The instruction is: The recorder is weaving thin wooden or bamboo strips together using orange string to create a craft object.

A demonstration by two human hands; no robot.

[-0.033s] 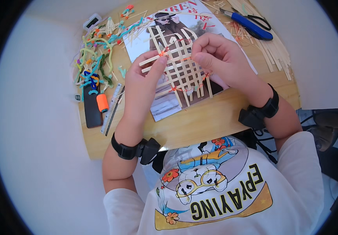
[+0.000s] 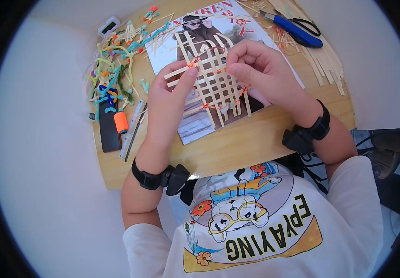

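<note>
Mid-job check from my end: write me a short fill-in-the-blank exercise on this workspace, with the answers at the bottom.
1. The left hand grips the woven lattice at its ____ side.
2. The thread spool near the ruler is coloured ____.
3. For the person, the blue cutter lies to the ____ of the magazine.
4. The straps on the forearms are coloured ____.

Missing words: left; orange; right; black.
</note>
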